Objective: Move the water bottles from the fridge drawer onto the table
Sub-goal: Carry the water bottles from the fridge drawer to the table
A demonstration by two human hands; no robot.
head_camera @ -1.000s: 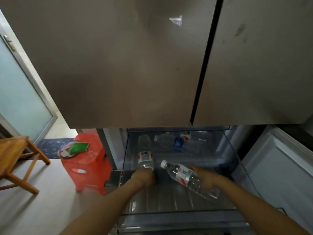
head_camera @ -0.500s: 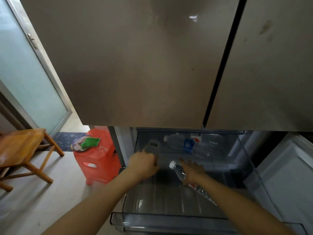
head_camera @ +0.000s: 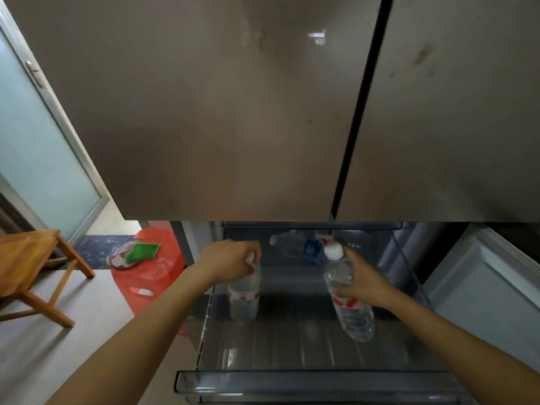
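The fridge drawer (head_camera: 321,381) is pulled out below the closed upper doors. My left hand (head_camera: 230,260) grips the top of a clear water bottle (head_camera: 244,299) with a red-and-white label, held upright over the drawer's left side. My right hand (head_camera: 362,283) is wrapped around the middle of a second clear bottle (head_camera: 350,314), white cap up, tilted slightly and lifted above the drawer floor. At the drawer's back lies another clear bottle (head_camera: 287,245) beside a blue-labelled item (head_camera: 311,251).
A red plastic stool (head_camera: 146,276) with a green cloth (head_camera: 143,251) on top stands left of the fridge. A wooden stool (head_camera: 32,267) sits farther left near a frosted glass door (head_camera: 38,159). An open white lower fridge door (head_camera: 482,290) is on the right.
Both bottles were down in the drawer, the right one lying on its side; now each hand holds its bottle upright and raised. The view has shifted slightly.
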